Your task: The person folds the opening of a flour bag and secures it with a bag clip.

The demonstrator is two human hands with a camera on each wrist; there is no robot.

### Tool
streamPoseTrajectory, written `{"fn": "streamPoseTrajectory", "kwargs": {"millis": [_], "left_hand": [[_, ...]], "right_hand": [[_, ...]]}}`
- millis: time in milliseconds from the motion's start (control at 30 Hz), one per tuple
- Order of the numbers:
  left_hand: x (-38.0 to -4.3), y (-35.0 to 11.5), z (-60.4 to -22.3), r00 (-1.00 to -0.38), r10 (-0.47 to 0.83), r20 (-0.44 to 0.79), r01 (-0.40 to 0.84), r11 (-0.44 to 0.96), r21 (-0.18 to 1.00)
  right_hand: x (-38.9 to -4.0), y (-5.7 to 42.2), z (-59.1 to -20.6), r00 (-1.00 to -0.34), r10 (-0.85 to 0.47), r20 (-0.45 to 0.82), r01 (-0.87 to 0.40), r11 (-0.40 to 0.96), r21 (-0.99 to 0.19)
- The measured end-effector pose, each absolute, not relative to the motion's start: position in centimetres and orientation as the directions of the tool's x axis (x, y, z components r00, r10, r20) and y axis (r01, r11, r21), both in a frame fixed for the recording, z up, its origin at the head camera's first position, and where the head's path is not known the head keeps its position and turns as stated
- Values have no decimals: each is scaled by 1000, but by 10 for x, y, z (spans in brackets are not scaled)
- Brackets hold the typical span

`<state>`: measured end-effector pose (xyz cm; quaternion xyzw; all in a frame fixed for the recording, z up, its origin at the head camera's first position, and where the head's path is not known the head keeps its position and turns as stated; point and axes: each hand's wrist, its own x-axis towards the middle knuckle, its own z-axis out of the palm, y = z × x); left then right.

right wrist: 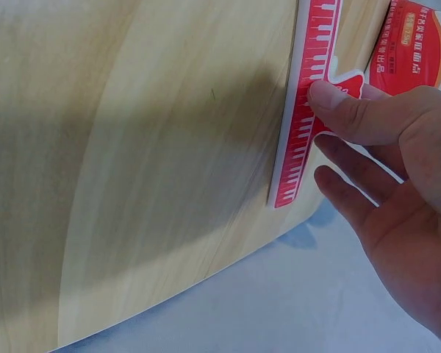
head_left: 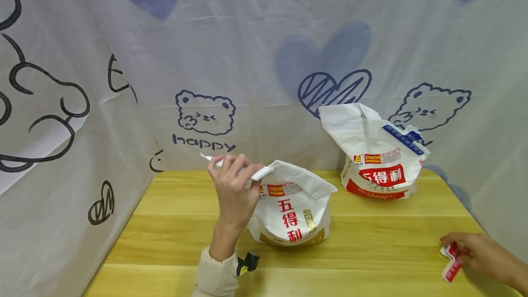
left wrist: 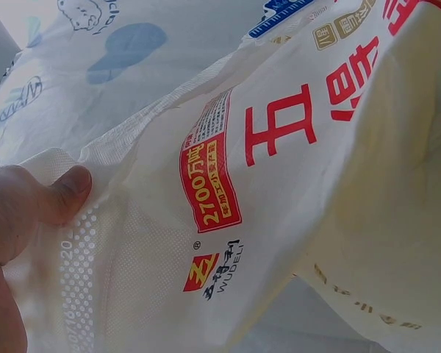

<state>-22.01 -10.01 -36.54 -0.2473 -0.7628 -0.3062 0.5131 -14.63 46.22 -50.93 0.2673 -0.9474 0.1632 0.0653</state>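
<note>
My left hand (head_left: pixel 236 191) grips the folded top edge of a white paper flour bag (head_left: pixel 303 196) with red lettering, standing at the middle of the table. In the left wrist view the thumb of that hand (left wrist: pixel 29 220) presses on the bag's top seam, and the other fingers are largely hidden. Off at the right, my right hand (head_left: pixel 484 253) pinches a red-and-white bag clip (head_left: pixel 452 270) patterned with piano keys. The right wrist view has the clip (right wrist: pixel 303 140) held between thumb and fingers by its tab, apart from either bag.
A second flour bag (head_left: pixel 381 173) stands at the back right, its top folded over and a blue clip (head_left: pixel 403 139) across one side. Behind the wooden table (head_left: pixel 165 246) hangs a pale curtain (head_left: pixel 255 58) printed with bears and hearts.
</note>
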Motion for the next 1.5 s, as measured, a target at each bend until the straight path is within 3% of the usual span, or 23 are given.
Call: {"fn": "streamPoseTrajectory", "kwargs": {"millis": [200, 367, 600, 1067, 1333, 1500], "left_hand": [[-221, -100, -365, -352, 66, 934, 695, 687, 213], [-221, -102, -366, -355, 73, 932, 690, 693, 208], [-221, -103, -365, -325, 81, 942, 693, 699, 179], [-221, -102, -364, -326, 83, 942, 694, 697, 179], [-223, -102, -366, -315, 77, 946, 696, 696, 175], [-221, -101, -366, -325, 76, 943, 693, 697, 183]], "right_hand": [[-144, 463, -513, -768, -535, 351, -635, 708, -311], [-145, 463, -514, -739, -538, 406, -658, 707, -260], [-144, 462, -507, -786, -508, 351, -595, 776, -210], [-139, 458, -504, -778, -490, 393, -596, 774, -214], [-134, 454, -496, -856, -407, 319, -482, 851, -208], [-130, 452, -493, -870, -377, 318, -455, 863, -221]]}}
